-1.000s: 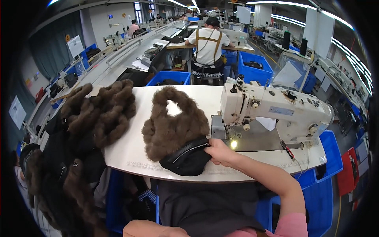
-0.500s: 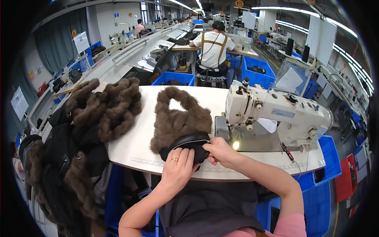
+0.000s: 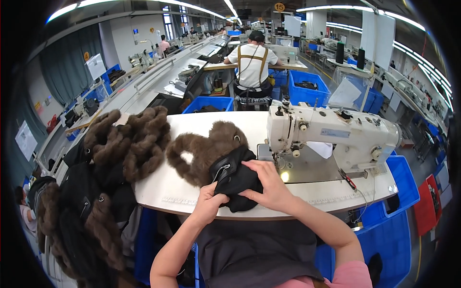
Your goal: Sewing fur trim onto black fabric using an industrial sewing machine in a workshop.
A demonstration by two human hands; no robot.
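Observation:
A brown furry bag (image 3: 201, 151) with a looped handle lies on the white sewing table. Its black fabric lining (image 3: 242, 185) is drawn out toward me, showing a zipper (image 3: 224, 168) with a silver pull and a metal ring near the fur. My left hand (image 3: 210, 202) pinches the lining's left edge below the zipper, thumb on top. Opposite it, my right hand (image 3: 269, 186) grips the lining's right side between thumb and bent fingers. Part of the lining is hidden under both hands.
A white sewing machine (image 3: 331, 137) with its lamp lit stands on the right; red-handled snips (image 3: 346, 179) lie before it. More furry bags (image 3: 129, 144) are heaped at the left. Blue bins (image 3: 307, 89) surround the table. Ahead, a person (image 3: 252, 67) sits facing away.
The bag has been turned, its handle swinging to the left and the lining now spread more openly. My left hand moved from on top of the black part to its near left edge.

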